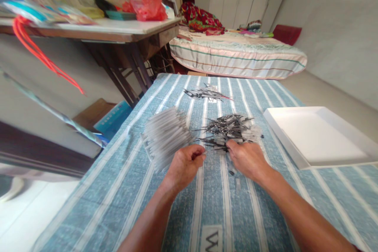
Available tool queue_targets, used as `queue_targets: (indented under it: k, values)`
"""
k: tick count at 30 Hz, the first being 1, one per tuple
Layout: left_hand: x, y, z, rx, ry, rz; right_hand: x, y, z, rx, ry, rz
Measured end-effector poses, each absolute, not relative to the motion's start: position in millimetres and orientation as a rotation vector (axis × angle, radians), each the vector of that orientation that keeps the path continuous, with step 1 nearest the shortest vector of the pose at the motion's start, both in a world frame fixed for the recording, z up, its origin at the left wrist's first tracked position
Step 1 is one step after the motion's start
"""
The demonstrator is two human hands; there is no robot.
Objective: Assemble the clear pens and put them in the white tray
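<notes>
A stack of slim translucent tubes (167, 132), much like pen barrels, lies in rows on the striped cloth. Right of it is a loose heap of thin black and grey pieces (228, 128), resembling pen parts. Between the two, my left hand (189, 163) is closed, thumb and forefinger pinched on something too small to make out. My right hand (246, 159) reaches into the near edge of the heap, its fingers closed around a dark slim piece. A few small loose bits (233, 171) lie just below that hand. Farther back sits a smaller pile of thin dark pieces (208, 93).
An open white shallow box (325, 138) rests on the table's right side. Blue striped cloth (124, 204) covers the table. A cluttered desk (141, 31) with a red bag (149, 7) stands at left, and a bed (236, 53) lies beyond the far edge.
</notes>
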State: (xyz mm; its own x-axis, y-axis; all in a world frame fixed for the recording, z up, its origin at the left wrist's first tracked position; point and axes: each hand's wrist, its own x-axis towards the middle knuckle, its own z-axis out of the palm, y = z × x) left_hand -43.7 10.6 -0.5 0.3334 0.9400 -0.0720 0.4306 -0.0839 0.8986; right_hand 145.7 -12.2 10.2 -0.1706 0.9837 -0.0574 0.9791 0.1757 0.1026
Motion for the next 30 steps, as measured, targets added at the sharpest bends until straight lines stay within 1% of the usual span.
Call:
queue_targets:
  k: [6, 12, 17, 22, 24, 26, 28, 30]
  values:
    - [-43, 9, 1, 1.635, 1.227, 0.701, 145, -11, 15, 1.923, 2.285, 0.048]
    - [-40, 7, 4, 1.573, 1.186, 0.659, 144, -12, 19, 1.847, 2.364, 0.123]
    - [-38, 3, 8, 1.442, 1.134, 0.62, 141, -16, 20, 1.738, 2.631, 0.211]
    - [-39, 1, 12, 1.333, 0.963, 0.717, 138, -30, 26, 1.682, 3.018, 0.3]
    - [-40, 1, 12, 1.266, 0.902, 0.817, 141, -39, 28, 1.787, 3.155, 0.248]
    - [-41, 0, 12, 1.201, 0.858, 0.923, 148, -45, 28, 1.974, 3.18, 0.102]
    - [-42, 0, 12, 1.151, 0.808, 1.001, 154, -50, 23, 2.087, 3.07, -0.104]
    - [-42, 0, 12, 1.12, 0.767, 1.041, 159, -51, 16, 2.03, 2.889, -0.299]
